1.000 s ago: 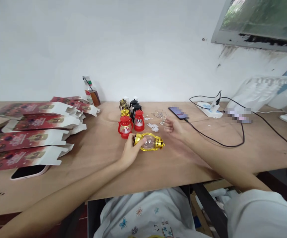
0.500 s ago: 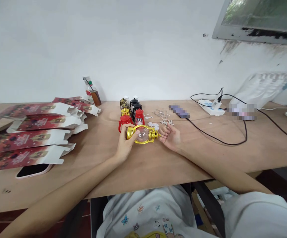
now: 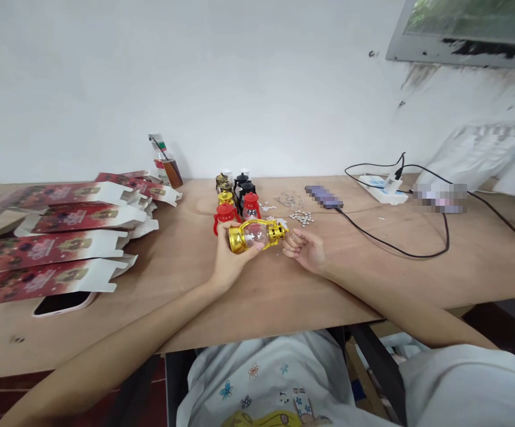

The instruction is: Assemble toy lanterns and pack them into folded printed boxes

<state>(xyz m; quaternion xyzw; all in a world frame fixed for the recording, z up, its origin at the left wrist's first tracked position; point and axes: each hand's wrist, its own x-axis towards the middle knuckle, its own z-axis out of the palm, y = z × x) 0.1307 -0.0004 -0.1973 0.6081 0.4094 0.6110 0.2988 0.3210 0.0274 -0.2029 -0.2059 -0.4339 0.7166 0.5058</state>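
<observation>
Fingers of my left hand [image 3: 231, 256] wrap a gold lantern [image 3: 254, 236], tipped on its side over the bench [image 3: 275, 302], in the head view; my right hand [image 3: 307, 252] curls by its top, whether gripping something I cannot tell. Other lanterns [image 3: 225, 216] stand grouped behind; with round parts [image 3: 302, 218] lying loose, I judge this one only partway

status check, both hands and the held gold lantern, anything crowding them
Left hand gripping gold lantern, lantern tipped sideways. Right hand by its top end, contact unclear. Two red lanterns close behind left hand.
</observation>
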